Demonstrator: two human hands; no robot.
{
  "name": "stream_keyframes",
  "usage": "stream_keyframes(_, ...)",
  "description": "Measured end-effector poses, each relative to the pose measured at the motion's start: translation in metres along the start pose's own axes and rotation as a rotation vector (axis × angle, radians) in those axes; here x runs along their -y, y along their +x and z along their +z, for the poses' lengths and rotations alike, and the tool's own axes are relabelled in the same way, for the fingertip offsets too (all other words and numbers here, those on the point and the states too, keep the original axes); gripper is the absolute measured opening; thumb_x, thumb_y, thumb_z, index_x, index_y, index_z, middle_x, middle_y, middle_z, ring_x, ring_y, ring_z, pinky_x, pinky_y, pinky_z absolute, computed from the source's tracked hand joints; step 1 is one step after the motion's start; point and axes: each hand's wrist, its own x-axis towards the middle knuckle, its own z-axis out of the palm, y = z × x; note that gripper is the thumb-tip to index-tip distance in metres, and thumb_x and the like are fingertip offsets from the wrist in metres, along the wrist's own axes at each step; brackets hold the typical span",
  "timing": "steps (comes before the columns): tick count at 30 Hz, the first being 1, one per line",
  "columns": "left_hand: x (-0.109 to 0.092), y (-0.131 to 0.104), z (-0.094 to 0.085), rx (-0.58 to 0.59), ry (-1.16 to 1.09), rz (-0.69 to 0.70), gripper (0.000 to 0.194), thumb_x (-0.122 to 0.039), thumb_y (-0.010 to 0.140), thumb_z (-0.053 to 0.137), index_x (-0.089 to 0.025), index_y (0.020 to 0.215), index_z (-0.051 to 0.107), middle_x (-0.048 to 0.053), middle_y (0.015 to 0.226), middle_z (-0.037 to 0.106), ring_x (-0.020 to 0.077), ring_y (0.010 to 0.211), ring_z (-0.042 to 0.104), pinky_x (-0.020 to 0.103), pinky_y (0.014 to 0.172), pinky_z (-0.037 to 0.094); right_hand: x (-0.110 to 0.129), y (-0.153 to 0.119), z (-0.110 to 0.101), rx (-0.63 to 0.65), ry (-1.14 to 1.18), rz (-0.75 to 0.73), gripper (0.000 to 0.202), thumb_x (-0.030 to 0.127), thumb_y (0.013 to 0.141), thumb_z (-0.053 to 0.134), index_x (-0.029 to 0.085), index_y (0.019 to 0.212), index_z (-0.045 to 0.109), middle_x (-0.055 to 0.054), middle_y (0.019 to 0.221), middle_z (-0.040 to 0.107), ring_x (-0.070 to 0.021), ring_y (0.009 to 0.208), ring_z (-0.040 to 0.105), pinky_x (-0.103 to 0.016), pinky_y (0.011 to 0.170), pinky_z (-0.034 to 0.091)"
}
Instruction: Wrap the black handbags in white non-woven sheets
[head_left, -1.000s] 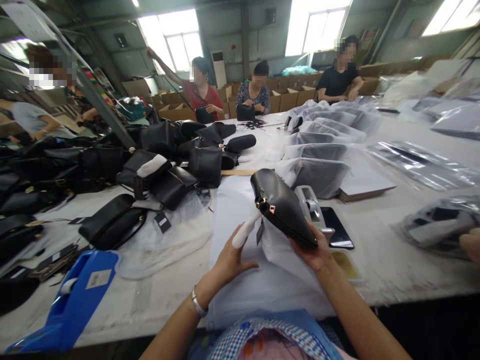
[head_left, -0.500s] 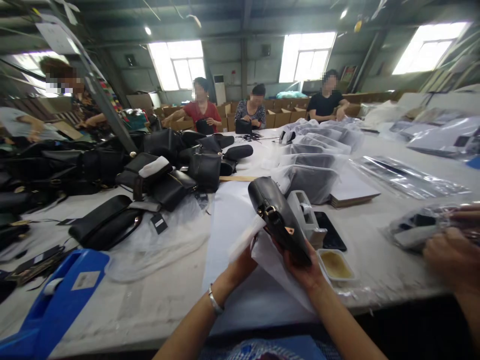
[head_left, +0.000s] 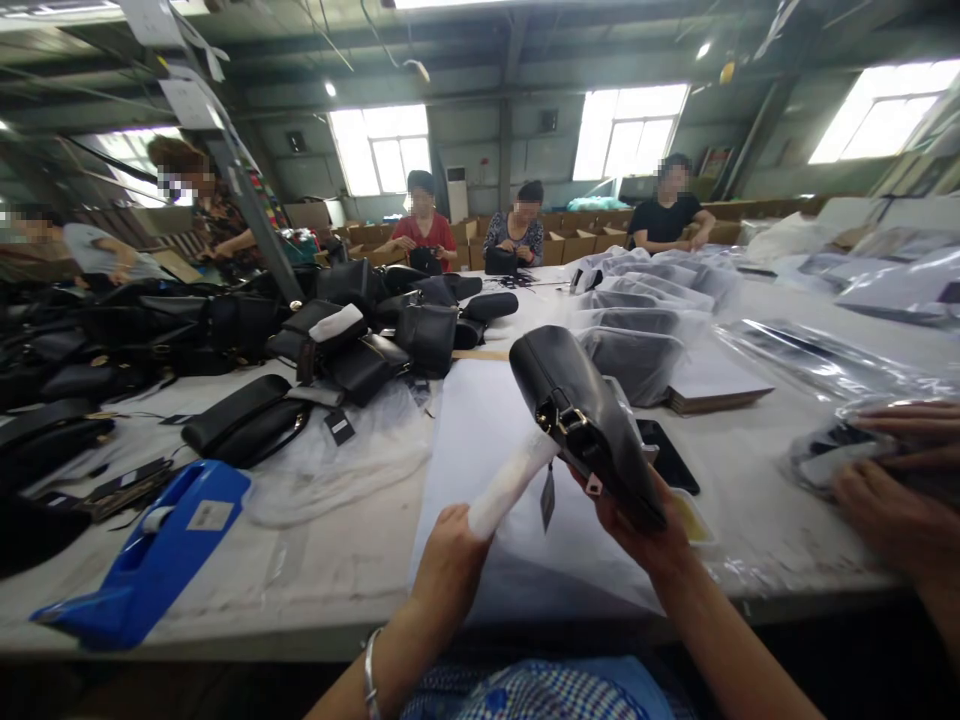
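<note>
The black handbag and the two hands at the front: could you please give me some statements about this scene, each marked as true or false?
1. The right hand holds the black handbag. True.
2. The left hand holds white wrapping. True.
3. The left wrist is bare. False: it wears a bracelet.
4. A blue dispenser lies to the left of the left hand. True.
5. Nothing hangs below the black handbag. False: a dark tag does.
</note>
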Motion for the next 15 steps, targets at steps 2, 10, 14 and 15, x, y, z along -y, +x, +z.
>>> stream_keyframes(2, -0.001, -0.008, 0.0, 0.133, 0.142, 0.065, 0.029, -0.006, 0.089, 0.051, -0.02, 0.11, 0.066, 0.008, 0.094, 0.07, 0.0237, 0.091, 0.065, 0.041, 0.086, 0.053, 0.008, 0.002, 0.014, -0.03, 0.064, 0.025, 0.025, 0.034, 0.091, 0.057, 0.021, 0.108, 0.07, -0.005, 0.098, 0.078, -0.0215, 0.094, 0.073, -0.03, 0.07, 0.063)
stream_keyframes(10, 0.001, -0.016, -0.015, 0.298, -0.069, 0.217, 0.045, -0.054, 0.081, 0.068, -0.028, 0.118, 0.064, 0.006, 0.115, 0.067, 0.0243, 0.103, 0.064, 0.035, 0.088, 0.054, 0.009, 0.022, 0.053, -0.137, 0.134, 0.089, 0.015, 0.021, 0.091, 0.058, 0.015, 0.085, 0.071, -0.004, 0.078, 0.078, -0.0185, 0.066, 0.074, -0.029, 0.062, 0.064)
stream_keyframes(14, 0.0, -0.002, -0.004, 0.22, -0.097, 0.244, 0.065, -0.057, 0.077, 0.071, -0.026, 0.133, 0.057, 0.013, 0.142, 0.054, 0.0331, 0.13, 0.049, 0.05, 0.109, 0.039, 0.003, 0.037, 0.059, -0.146, 0.069, 0.114, 0.013, 0.022, 0.09, 0.062, 0.014, 0.084, 0.07, -0.004, 0.073, 0.077, -0.0177, 0.059, 0.072, -0.027, 0.056, 0.063)
stream_keyframes(15, 0.0, -0.002, -0.001, 0.255, -0.127, 0.244, 0.071, -0.058, 0.075, 0.072, -0.026, 0.135, 0.056, 0.013, 0.141, 0.055, 0.0345, 0.129, 0.05, 0.051, 0.109, 0.039, 0.002, 0.04, 0.06, -0.148, 0.042, 0.122, 0.013, 0.022, 0.09, 0.063, 0.014, 0.084, 0.07, -0.004, 0.072, 0.076, -0.0172, 0.057, 0.071, -0.026, 0.054, 0.062)
